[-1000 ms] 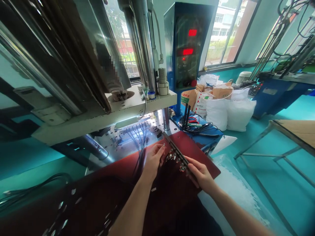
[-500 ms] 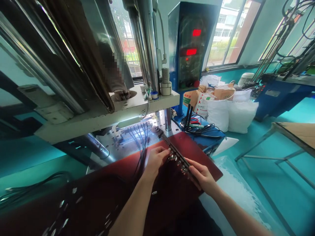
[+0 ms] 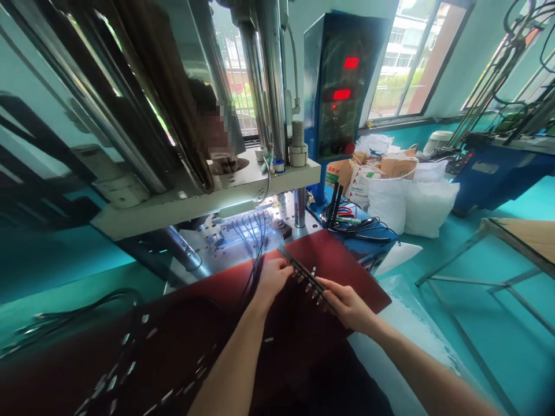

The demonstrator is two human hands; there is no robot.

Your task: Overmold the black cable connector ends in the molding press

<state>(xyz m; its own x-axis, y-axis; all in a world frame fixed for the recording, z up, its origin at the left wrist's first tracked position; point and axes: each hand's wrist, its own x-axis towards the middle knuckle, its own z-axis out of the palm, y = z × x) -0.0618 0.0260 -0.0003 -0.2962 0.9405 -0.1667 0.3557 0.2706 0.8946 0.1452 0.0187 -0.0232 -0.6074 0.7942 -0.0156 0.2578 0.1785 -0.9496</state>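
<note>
Both hands grip a long dark bar (image 3: 307,276) with several small shiny metal connectors along its edge, tilted over the red-brown table board (image 3: 342,260). My left hand (image 3: 274,279) pinches near its far end, thumb and fingers closed; whether a connector is between the fingertips I cannot make out. Around the near end my right hand (image 3: 347,301) is closed. One loose small metal piece (image 3: 269,340) lies on the board below. Black cables with metal ends (image 3: 125,346) are spread over the dark left part of the board.
Ahead stands a press with a pale platen (image 3: 208,199) and a lit mould (image 3: 243,228) with thin cables running out. A blue control box (image 3: 342,86) shows red displays. Coiled cables (image 3: 359,225) lie on a blue surface, white sacks (image 3: 427,205) behind. A metal-framed table (image 3: 489,254) is at right.
The bar has shifted slightly left and lower with both hands on it. Its far end has come away from in front of the dark block on the press bed. My view has turned slightly left.
</note>
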